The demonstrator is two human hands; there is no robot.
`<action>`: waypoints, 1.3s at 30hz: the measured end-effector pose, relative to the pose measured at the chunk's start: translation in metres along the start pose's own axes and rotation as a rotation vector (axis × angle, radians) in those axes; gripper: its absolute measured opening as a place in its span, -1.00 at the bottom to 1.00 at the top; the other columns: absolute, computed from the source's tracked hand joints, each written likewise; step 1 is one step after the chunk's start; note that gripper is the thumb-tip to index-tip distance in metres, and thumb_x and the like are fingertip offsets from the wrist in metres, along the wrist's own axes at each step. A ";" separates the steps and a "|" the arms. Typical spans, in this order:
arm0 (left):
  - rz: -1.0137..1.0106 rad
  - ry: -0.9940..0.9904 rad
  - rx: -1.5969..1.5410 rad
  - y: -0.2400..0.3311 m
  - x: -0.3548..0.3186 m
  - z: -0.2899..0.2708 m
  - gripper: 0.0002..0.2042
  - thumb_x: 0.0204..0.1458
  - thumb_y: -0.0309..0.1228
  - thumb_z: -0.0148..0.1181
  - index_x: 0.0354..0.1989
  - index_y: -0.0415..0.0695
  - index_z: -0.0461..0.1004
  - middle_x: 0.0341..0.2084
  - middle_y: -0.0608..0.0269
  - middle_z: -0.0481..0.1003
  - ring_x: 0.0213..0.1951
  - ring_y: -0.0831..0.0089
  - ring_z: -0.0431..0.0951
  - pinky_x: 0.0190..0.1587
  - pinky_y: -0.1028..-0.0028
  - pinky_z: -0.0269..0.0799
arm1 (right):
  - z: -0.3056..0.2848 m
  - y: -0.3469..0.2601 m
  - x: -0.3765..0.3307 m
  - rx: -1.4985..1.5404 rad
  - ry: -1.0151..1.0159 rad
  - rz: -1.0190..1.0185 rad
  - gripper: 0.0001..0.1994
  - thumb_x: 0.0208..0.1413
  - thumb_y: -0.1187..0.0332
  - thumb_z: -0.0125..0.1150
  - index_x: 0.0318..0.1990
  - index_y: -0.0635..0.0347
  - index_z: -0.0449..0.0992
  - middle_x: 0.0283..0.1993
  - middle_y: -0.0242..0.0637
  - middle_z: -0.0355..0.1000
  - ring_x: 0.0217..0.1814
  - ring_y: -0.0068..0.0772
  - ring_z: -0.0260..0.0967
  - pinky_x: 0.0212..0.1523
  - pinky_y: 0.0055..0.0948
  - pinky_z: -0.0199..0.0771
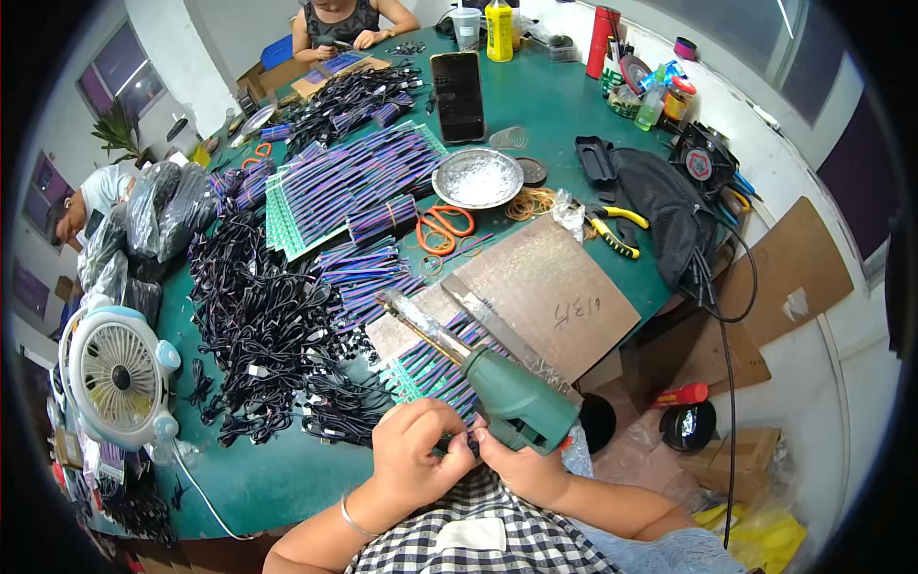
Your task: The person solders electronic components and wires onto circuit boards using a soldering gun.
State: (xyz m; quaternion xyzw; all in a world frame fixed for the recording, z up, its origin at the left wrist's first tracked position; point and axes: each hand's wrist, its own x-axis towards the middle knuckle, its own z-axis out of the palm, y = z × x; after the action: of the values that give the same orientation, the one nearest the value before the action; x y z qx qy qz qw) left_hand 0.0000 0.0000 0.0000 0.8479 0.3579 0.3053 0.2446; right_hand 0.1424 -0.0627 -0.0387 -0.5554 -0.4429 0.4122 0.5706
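My left hand (419,452) is closed in a pinch just in front of the table edge, with a bit of something dark at its fingertips. My right hand (524,471) meets it there, thumb and fingers pressed together. What they grip is too small and covered to name. Right above them lies a green gun-shaped tool (524,400) with a long, stained metal tip, partly covering the work. Under its tip, a row of striped multicoloured wires (435,371) with green-white ends rests by a metal-faced board (564,306).
Heaped black cables (263,325) and wire bundles (354,187) fill the left side. Nearby are a fan (120,373), orange-handled scissors (443,230), a metal bowl (478,179), yellow-handled pliers (617,232) and an upright phone (458,96). Another person (342,24) sits across the table.
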 end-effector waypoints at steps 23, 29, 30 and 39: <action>0.312 -0.114 0.214 0.006 0.021 -0.015 -0.75 -0.36 -0.43 0.33 -0.44 -0.15 0.45 -0.48 0.21 0.48 -0.50 0.33 0.52 -0.49 0.40 0.46 | -0.014 0.007 0.005 -0.425 -0.076 -0.542 -0.63 -0.14 0.53 0.31 -0.09 0.25 0.46 0.01 -0.12 0.36 -0.04 -0.13 0.40 -0.02 -0.28 0.43; 0.270 0.053 0.057 -0.009 0.010 0.003 -0.81 -0.35 -0.54 0.25 -0.48 -0.16 0.42 -0.50 0.19 0.48 -0.52 0.31 0.53 -0.51 0.44 0.45 | 0.000 0.005 0.002 -0.163 -0.053 -0.110 -0.74 -0.08 0.52 0.26 -0.16 0.26 0.49 -0.16 -0.14 0.43 -0.11 -0.17 0.44 -0.10 -0.31 0.43; 0.240 0.021 -0.074 -0.010 0.009 0.003 -0.82 -0.33 -0.56 0.24 -0.48 -0.16 0.42 -0.52 0.19 0.48 -0.53 0.31 0.52 -0.52 0.45 0.45 | 0.001 -0.005 0.003 -0.112 -0.031 -0.001 -0.80 -0.06 0.51 0.26 -0.22 0.27 0.49 -0.28 -0.14 0.46 -0.21 -0.21 0.47 -0.20 -0.33 0.44; -0.218 -0.068 -0.403 -0.002 0.002 0.003 -0.85 -0.11 -0.49 0.30 -0.38 -0.18 0.46 -0.48 0.12 0.52 -0.46 0.26 0.55 -0.39 0.42 0.47 | 0.002 -0.004 0.003 0.271 0.047 0.129 -0.92 0.05 0.54 0.21 -0.29 0.28 0.47 -0.36 -0.38 0.46 -0.35 -0.60 0.40 -0.33 -0.52 0.42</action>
State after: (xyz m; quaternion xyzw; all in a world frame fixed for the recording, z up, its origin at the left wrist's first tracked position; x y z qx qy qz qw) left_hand 0.0024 0.0021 -0.0029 0.7480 0.3706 0.3136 0.4526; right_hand 0.1415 -0.0592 -0.0344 -0.5102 -0.3332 0.4910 0.6226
